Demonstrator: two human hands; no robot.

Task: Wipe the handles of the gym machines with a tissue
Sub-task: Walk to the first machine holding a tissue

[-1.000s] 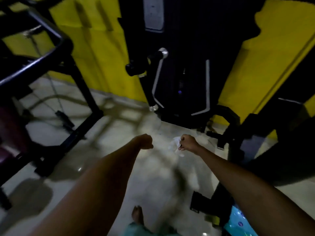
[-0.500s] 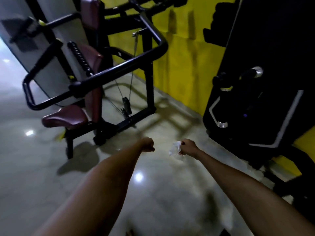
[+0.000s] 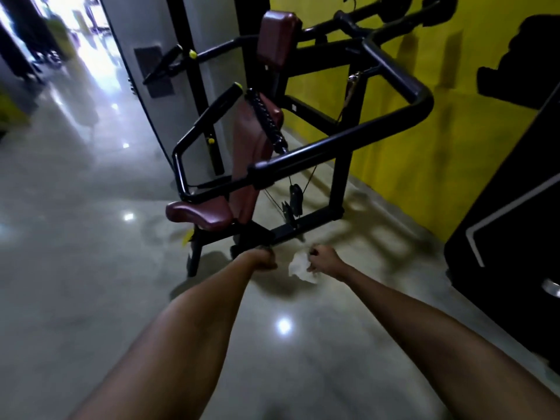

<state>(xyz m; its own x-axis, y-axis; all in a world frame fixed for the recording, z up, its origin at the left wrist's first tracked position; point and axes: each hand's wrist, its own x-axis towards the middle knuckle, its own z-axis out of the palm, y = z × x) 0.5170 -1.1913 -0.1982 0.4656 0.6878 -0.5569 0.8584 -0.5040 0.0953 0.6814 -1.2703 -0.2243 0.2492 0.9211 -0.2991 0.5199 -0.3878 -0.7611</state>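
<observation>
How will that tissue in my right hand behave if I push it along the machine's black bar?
The tissue looks crumpled and hangs limp from the right hand, so it will probably bunch rather than stay flat. It seems thin and light, so it may tear on the bar if pressed hard.

Both forearms extended over grey floor (image 3: 75, 298). Right hand (image 3: 322, 262) grips crumpled white tissue (image 3: 298, 266). Left hand (image 3: 263, 260) fisted, holding nothing. Black machine (image 3: 303, 156) with maroon seat (image 3: 198, 212) ahead.

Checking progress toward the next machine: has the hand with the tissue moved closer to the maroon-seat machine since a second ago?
Yes. The right hand with the tissue now sits just below the machine's base bar, nearer than before.
</observation>
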